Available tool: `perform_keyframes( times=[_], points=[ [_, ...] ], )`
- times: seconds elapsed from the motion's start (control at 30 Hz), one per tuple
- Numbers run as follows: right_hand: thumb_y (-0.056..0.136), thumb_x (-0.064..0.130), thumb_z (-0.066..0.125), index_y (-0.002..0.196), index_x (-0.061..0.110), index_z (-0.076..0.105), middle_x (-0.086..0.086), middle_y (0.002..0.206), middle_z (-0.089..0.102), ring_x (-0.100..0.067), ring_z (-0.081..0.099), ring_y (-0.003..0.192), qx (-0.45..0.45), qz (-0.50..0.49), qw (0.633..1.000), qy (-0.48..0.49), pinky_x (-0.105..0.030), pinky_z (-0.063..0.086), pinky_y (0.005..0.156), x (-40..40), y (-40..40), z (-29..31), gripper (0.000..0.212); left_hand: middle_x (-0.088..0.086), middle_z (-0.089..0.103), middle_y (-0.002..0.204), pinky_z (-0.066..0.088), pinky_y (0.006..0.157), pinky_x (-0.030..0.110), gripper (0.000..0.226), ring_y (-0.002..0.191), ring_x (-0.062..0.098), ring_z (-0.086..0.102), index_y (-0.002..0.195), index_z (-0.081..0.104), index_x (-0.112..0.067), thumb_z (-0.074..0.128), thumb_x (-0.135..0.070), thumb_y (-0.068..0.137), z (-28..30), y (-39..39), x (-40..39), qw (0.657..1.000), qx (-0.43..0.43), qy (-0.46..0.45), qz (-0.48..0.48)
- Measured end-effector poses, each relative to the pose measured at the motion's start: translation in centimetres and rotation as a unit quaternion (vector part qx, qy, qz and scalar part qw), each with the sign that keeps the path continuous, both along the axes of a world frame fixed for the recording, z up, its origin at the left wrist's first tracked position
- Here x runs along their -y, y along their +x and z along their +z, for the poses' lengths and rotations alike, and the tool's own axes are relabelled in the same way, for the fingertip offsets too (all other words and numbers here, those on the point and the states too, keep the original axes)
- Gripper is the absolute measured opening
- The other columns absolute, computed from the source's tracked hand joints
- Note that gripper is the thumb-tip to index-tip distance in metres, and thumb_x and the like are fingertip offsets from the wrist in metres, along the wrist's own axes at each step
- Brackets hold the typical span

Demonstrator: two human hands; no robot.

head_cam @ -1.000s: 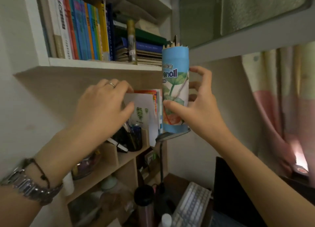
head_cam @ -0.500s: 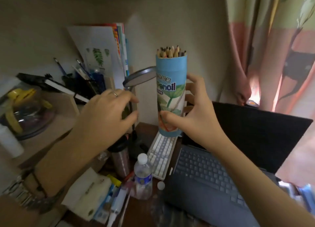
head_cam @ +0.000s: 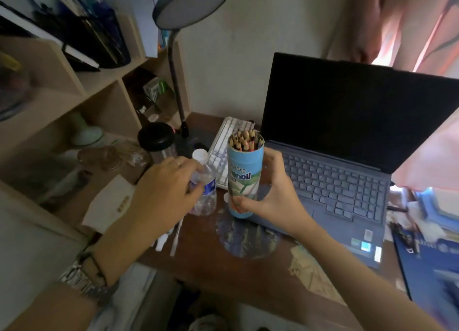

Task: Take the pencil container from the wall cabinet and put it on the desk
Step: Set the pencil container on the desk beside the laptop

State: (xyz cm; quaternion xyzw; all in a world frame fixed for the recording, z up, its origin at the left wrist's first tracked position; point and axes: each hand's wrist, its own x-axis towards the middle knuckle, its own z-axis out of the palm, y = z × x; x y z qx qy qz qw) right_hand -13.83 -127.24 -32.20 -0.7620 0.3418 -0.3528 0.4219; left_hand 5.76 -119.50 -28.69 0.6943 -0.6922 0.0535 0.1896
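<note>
Pencil container (head_cam: 244, 179): blue paper tube, upright, full of coloured pencils points up; low over the surface (head_cam: 211, 258), or perhaps touching it with its base; cannot tell which.
Right hand (head_cam: 273, 194): wrapped around the lower half of the tube; thumb across the front near the base, fingers (head_cam: 274, 161) curled behind it, grasping firmly.
Left hand (head_cam: 164, 191): palm down, just left of the tube; fingers loosely bent over a water bottle (head_cam: 206, 189); cannot tell whether closed on it or only resting against it. Ring on one finger, metal watch (head_cam: 84, 278) at the wrist.
Beyond the right fingers: open laptop (head_cam: 347, 137), screen dark, keyboard deck just right of the tube.
Beyond the tube: white keyboard (head_cam: 223, 151), partly hidden by it.
Beyond the left fingers: black-lidded tumbler (head_cam: 156, 139) and the stem of a desk lamp (head_cam: 188, 5).
Below the tube, toward the camera: round dark patch on the brown surface.
Far left of the left fingers: wooden shelf unit (head_cam: 74, 87) with cluttered compartments.
</note>
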Motion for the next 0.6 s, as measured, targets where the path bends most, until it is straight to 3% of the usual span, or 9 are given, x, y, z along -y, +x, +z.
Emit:
perform_keyframes(
  times=[0.17, 0.33, 0.6],
  points=[
    [0.066, 0.011, 0.082, 0.125, 0.022, 0.030, 0.017, 0.114, 0.050, 0.011, 0.056, 0.101, -0.052, -0.002, 0.998, 0.047, -0.011, 0.049, 0.078, -1.0, -0.3, -5.3, 0.079, 0.006, 0.067, 0.085, 0.042, 0.059, 0.031, 0.019, 0.078, 0.027, 0.061, 0.092, 0.066, -0.012, 0.068, -0.018, 0.074, -5.1, -0.8, -0.4, 0.999, -0.001, 0.048, 0.005],
    [0.064, 0.012, 0.084, 0.121, 0.024, 0.030, 0.004, 0.112, 0.057, -0.010, 0.062, 0.100, -0.076, -0.015, 0.994, 0.072, -0.042, 0.056, 0.081, -2.1, -0.3, -9.0, 0.079, 0.004, 0.067, 0.089, 0.047, 0.070, 0.037, 0.019, 0.086, 0.027, 0.062, 0.091, 0.064, -0.014, 0.067, -0.023, 0.075, -9.2, -1.5, -1.3, 0.995, -0.011, 0.094, 0.018],
    [0.065, 0.016, 0.084, 0.124, 0.018, 0.031, -0.002, 0.118, 0.054, -0.017, 0.059, 0.108, -0.094, -0.012, 0.993, 0.065, -0.048, 0.053, 0.086, -2.6, -0.3, -11.3, 0.079, 0.004, 0.068, 0.094, 0.047, 0.070, 0.035, 0.022, 0.088, 0.026, 0.063, 0.097, 0.066, -0.015, 0.067, -0.023, 0.077, -12.0, -1.8, -2.1, 0.993, -0.034, 0.114, 0.026]
  ],
)
